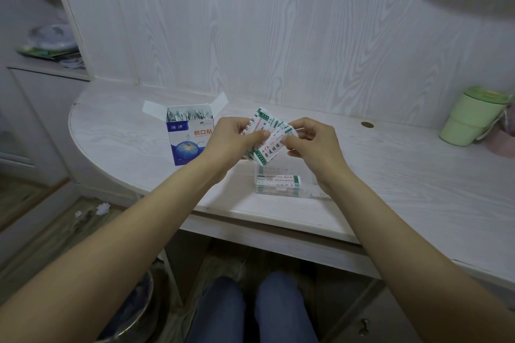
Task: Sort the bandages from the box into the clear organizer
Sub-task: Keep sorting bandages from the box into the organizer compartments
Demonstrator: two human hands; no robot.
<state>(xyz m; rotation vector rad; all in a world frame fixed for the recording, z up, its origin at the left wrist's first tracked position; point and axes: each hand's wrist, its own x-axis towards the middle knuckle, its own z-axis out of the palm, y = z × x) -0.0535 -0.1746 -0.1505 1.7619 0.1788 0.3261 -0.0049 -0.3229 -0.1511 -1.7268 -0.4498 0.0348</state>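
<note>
An open blue-and-white bandage box (187, 145) stands on the desk, left of my hands, with wrapped bandages showing at its top. My left hand (230, 140) grips a fanned stack of white bandage wrappers with green edges (267, 135) above the desk. My right hand (312, 140) pinches the front wrapper of that stack at its right end. Below my hands lies the clear organizer (278, 184) with some bandages lying flat inside; my right wrist hides its right part.
A pale green lidded cup (471, 117) stands at the desk's far right beside a pink thing. A small round brass cap (367, 124) sits in the desktop. A wood-grain panel backs the desk. A metal bin (133, 312) sits on the floor by my knees.
</note>
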